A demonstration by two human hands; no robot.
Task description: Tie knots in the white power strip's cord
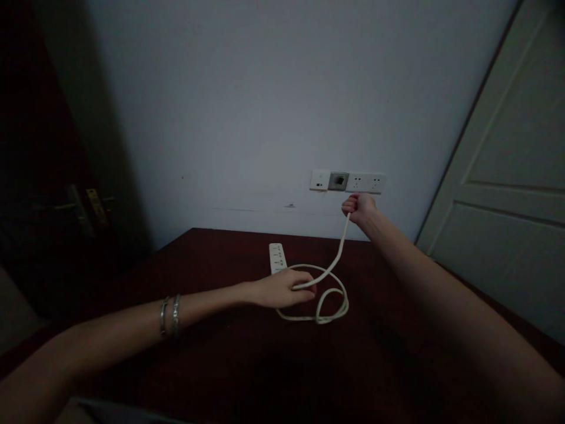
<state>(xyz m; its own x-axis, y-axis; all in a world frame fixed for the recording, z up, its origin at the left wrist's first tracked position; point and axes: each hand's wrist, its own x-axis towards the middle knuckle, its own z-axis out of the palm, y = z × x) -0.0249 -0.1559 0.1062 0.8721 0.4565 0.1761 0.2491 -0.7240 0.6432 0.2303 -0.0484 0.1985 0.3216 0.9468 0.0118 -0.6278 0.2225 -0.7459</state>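
My left hand (282,287) rests low over the dark table, its fingers closed around a white power cord (339,254). From there the cord rises to my right hand (359,207), which is closed on its upper end just below the wall sockets (365,182). Whether a plug is inside that fist is hidden. A white power strip (276,257) lies behind my left hand, its near end covered by the hand. Loose loops of the same cord lie on the table right of my left hand.
The dark red table (212,253) meets a pale wall (247,118). Left of the sockets are a white wall plate (319,179) and a grey outlet (338,181). A white panelled door (507,176) stands at right, a dark door with a handle (79,209) at left.
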